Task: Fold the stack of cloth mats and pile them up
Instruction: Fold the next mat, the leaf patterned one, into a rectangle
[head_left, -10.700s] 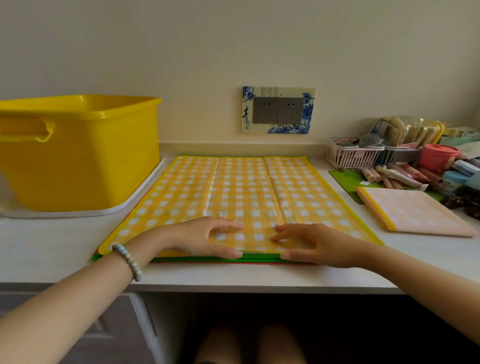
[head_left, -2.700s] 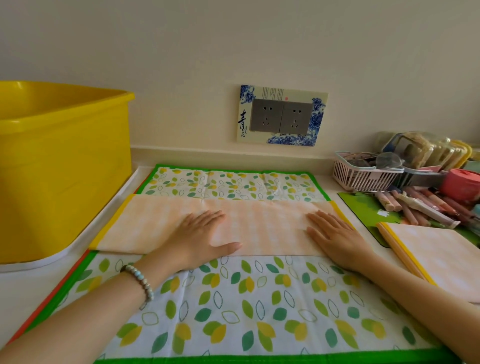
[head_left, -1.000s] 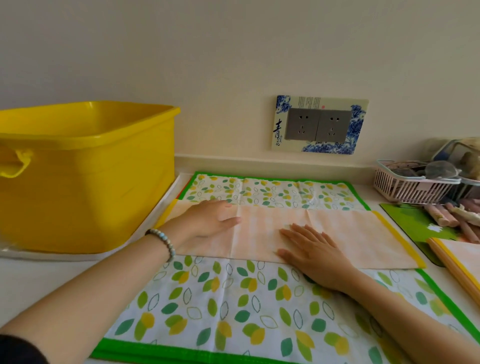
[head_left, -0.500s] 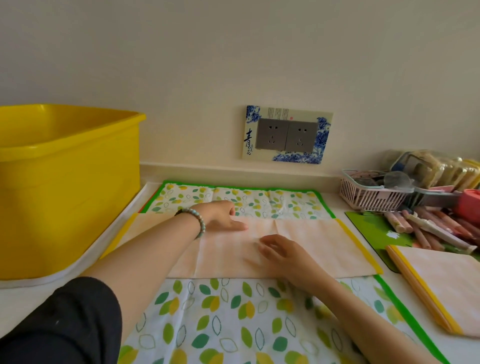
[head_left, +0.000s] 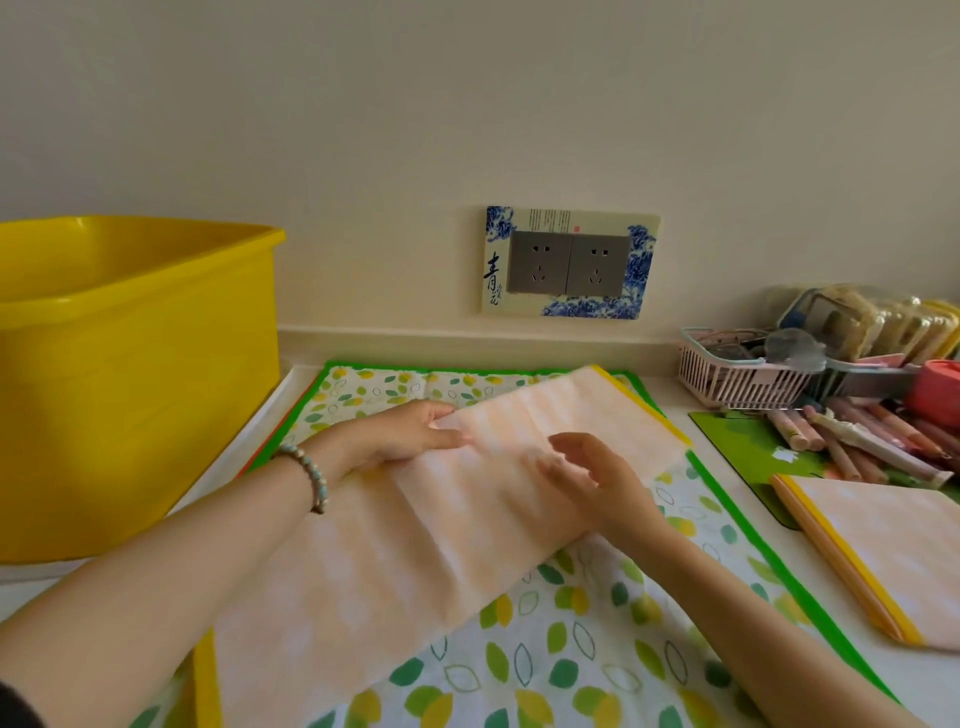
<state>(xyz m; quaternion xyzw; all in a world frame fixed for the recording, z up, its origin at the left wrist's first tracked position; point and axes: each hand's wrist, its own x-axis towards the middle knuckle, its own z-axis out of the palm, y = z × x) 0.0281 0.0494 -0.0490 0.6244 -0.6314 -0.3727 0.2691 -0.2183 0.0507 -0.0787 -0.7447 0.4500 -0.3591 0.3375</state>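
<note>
One folded mat (head_left: 883, 551) already lies at our right, the start of the pile. The peach mat (head_left: 415, 561) we are working on is a long strip, lying aslant on the leaf-print mat (head_left: 571, 665). Our left hand (head_left: 400, 434) pinches its far edge. Our right hand (head_left: 592, 483) is over its middle, fingers loosely curved and gripping nothing; we cannot tell whether they touch the cloth. We judge the crosswise folds remain, then the piling. The leaf-print mat and an orange edge (head_left: 258, 449) beneath it lie unfolded, so much is left
</note>
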